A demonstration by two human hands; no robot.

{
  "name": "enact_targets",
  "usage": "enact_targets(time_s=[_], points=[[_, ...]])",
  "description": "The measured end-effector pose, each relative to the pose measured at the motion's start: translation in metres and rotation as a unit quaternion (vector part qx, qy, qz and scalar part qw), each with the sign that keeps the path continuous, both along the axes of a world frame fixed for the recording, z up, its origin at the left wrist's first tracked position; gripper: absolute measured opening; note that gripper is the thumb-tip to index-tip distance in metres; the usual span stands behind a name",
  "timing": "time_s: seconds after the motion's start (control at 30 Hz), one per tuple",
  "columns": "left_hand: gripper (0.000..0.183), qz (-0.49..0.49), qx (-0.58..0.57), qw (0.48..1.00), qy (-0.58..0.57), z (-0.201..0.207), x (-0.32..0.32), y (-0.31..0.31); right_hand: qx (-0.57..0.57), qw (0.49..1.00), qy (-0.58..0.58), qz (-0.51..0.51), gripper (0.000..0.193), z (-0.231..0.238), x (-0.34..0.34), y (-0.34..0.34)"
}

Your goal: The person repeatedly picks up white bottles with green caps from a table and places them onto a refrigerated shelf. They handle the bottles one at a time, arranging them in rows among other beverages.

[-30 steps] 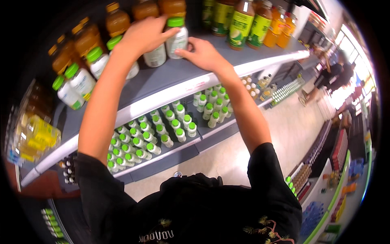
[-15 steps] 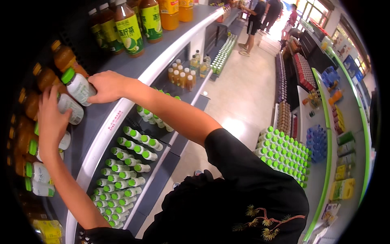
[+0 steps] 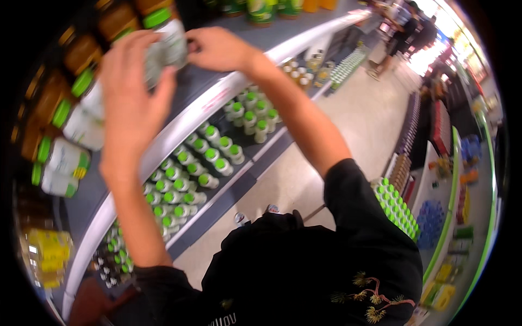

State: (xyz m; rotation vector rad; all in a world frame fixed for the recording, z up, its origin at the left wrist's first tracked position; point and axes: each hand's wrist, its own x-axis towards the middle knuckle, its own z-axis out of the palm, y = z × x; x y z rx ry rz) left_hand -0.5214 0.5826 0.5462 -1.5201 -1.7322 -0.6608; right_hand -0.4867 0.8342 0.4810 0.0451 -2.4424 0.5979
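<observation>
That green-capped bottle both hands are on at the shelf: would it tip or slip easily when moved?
The green-capped bottle looks tall and narrow, so it probably tips easily if nudged. Its label wrap seems smooth, so perhaps a little slippery; the left hand and right hand both touch it. Neighbouring bottles stand close by and might steady it.

This is a shop. A pale, shiny floor (image 3: 370, 119) runs up the middle of the picture. Long grey shelves (image 3: 179, 122) curve along the left side. More racks (image 3: 451, 179) with green edges stand on the right. Bright light (image 3: 435, 51) shines in at the upper right, where people (image 3: 405, 27) stand far off.
</observation>
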Motion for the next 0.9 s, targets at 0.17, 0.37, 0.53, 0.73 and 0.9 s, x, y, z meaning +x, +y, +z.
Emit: enact_targets(time_s=[0.17,0.37,0.53,0.73,0.9], points=[[0.026,-0.215,-0.044,0.940,-0.261,-0.063,0.066,-0.026,-0.045,0.990,0.128,-0.049,0.037,0.000,0.013,-0.006],[0.009,-0.205,-0.091,0.728,-0.648,-0.263,0.116,-0.097,-0.099,0.899,0.427,0.003,0.021,-0.031,0.101,-0.039],[0.010,-0.150,0.040,0.495,-0.855,-0.381,0.147,-0.160,-0.411,0.903,0.127,-0.007,0.022,-0.232,0.151,-0.120],[0.020,-0.125,0.138,0.438,-0.879,-0.401,0.126,-0.177,-0.602,0.761,-0.215,0.112,0.024,-0.312,0.170,-0.246],[0.022,-0.109,0.130,0.458,-0.872,-0.395,0.104,-0.164,-0.570,0.772,-0.254,0.120,0.024,-0.298,0.149,-0.237]])
